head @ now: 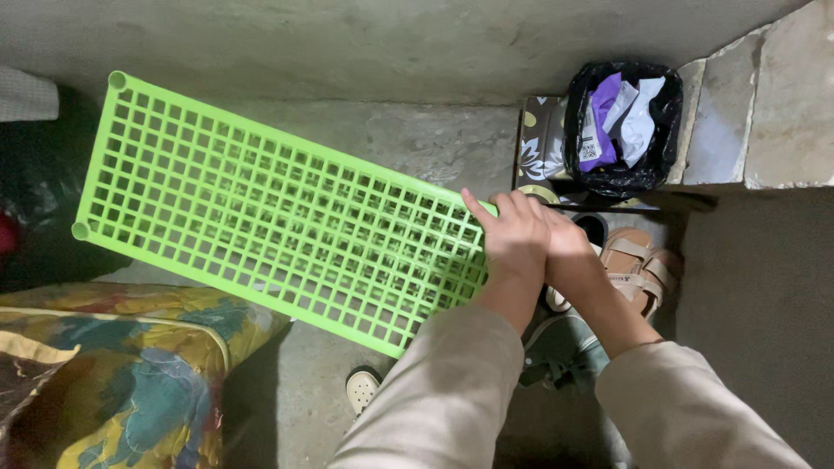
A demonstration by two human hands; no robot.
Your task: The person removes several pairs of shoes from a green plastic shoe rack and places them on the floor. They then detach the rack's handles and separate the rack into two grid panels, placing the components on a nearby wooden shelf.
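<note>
Both hands — the left hand point(514, 233) in front, the right hand point(565, 243) tucked behind it — are clamping the near end of the green grid shelf point(278, 208), holding it flat and level above the concrete floor point(434, 139), its far end reaching out unsupported beside the bin point(624, 122).

The shelf panel point(278, 208) is bright lime green, a grid of small square openings. The bin liner point(578, 152) is black, holding purple and white wrappers point(621, 117). The sandals point(638, 260) are tan. The bag point(113, 373) carries a floral print in teal, yellow and brown. Both sleeves point(452, 391) are beige.
</note>
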